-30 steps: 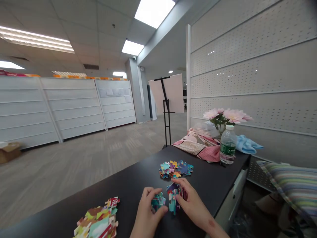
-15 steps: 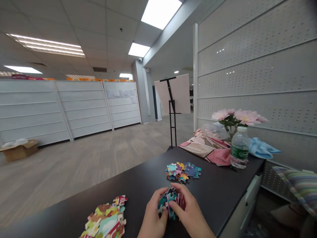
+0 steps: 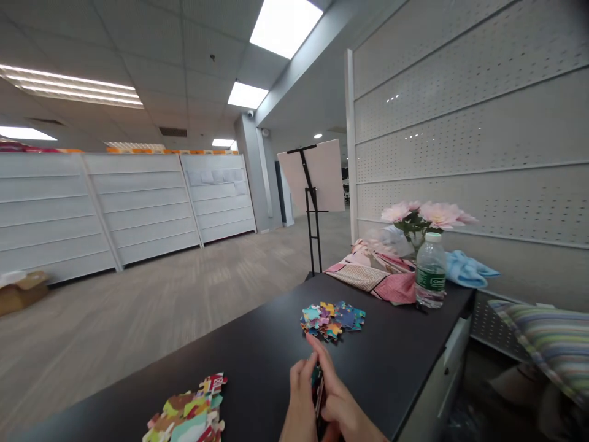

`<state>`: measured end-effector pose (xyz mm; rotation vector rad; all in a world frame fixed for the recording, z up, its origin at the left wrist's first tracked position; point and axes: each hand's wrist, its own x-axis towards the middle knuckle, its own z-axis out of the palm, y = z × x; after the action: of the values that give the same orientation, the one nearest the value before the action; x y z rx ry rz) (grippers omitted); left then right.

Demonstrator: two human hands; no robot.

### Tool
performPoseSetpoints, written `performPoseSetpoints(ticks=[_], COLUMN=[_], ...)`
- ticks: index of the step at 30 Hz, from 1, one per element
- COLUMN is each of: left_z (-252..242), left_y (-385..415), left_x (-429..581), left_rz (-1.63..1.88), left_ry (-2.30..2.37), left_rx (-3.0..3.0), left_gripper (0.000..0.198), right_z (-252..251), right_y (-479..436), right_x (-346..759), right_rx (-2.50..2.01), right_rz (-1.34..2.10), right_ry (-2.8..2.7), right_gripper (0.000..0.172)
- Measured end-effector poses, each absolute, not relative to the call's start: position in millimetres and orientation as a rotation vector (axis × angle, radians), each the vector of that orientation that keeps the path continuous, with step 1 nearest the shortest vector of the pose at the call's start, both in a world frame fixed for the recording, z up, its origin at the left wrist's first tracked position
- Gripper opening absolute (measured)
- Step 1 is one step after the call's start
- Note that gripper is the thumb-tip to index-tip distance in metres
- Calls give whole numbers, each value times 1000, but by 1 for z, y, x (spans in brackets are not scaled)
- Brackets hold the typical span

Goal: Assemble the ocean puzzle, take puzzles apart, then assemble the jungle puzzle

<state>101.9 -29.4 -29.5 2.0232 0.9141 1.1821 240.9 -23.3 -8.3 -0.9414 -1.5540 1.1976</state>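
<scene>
In the head view, a small stack of jigsaw pieces [image 3: 317,393] is held upright on edge, low over the near edge of the black counter [image 3: 257,350]. It is gripped narrowly between the left hand [image 3: 299,399] and the right hand [image 3: 343,405], with the palms turned toward each other and the pieces mostly hidden by the fingers. Its dark blue and red faces are only partly seen.

Beyond the hands, a loose pile of blue, teal and orange pieces [image 3: 332,321] is laid on the counter. It is nearer to the hands than the items at the far end. A second pile, of green, cream and red pieces [image 3: 186,412], is placed at the near edge, left of the hands and well apart from them.

At the far end of the counter, a plastic water bottle [image 3: 430,273] stands upright beside a blue cloth [image 3: 467,270]. A pink patterned cloth [image 3: 370,277] is laid to its left, and pink flowers [image 3: 427,215] are seen behind it, against a perforated white wall [image 3: 464,129]. Below the right end of the counter, a striped cushion [image 3: 543,344] is seen. An easel with a pale board [image 3: 313,178] stands on the carpet beyond the counter.
</scene>
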Motion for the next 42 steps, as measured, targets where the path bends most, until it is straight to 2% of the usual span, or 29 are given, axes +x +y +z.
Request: performPoseSetpoints(ticks=[3, 6, 9, 11, 13, 15, 19, 21, 24, 26, 29, 31, 33, 37, 39, 42], left_z=[-31, -28, -23, -21, -21, -20, -14, -10, -7, -9, -14, -13, -6, 22, 36, 43], left_y=[-23, -14, -8, -5, -5, -6, -13, -15, -14, -9, -2, 2, 7, 27, 44, 71], left_x=[97, 82, 68, 65, 67, 70, 72, 71, 68, 66, 64, 65, 70, 98, 116, 137], left_rz=[1229, 1179, 937, 736, 612, 615, 761, 790, 765, 742, 739, 767, 782, 697, 725, 713], left_ry=[918, 971, 1159, 1272, 1299, 1283, 1334, 1381, 1347, 1301, 1308, 1350, 1408, 1542, 1587, 1578], left_rx=[2027, 2082, 2216, 2248, 2233, 2221, 2178, 2120, 2076, 2072, 2050, 2025, 2028, 2103, 2094, 2120], left_gripper=[65, 54, 73, 87, 84, 79, 102, 107, 101, 90, 71, 68, 79, 125, 132, 126], right_z=[-7, -1, 1, -1, -4, -3, 26, 52, 84, 90, 72, 50, 31, 17, 19, 21], right_y=[-26, -27, -23, -20, -18, -15, 10, 40, 92, 118, 132, 130, 125, 119, 116, 114], right_x=[245, 248, 250, 251, 250, 250, 259, 273, 305, 328, 350, 356, 356, 355, 356, 361], right_rx=[-823, -822, -969, -1047, -1061, -1053, -1129, -1224, -1314, -1356, -1438, -1504, -1551, -1537, -1500, -1486], right_rz=[1328, 1246, 1038, 911, 844, 789, 623, 558, 433, 376, 364, 380, 390, 413, 407, 378], right_ry=[-1526, -1606, -1806, -1981, -2095, -2127, -1989, -1825, -1711, -1676, -1730, -1790, -1827, -1889, -1923, -1991], right_gripper=[111, 98, 84, 82, 83, 79, 65, 61, 62, 61, 52, 46, 51, 65, 67, 65])
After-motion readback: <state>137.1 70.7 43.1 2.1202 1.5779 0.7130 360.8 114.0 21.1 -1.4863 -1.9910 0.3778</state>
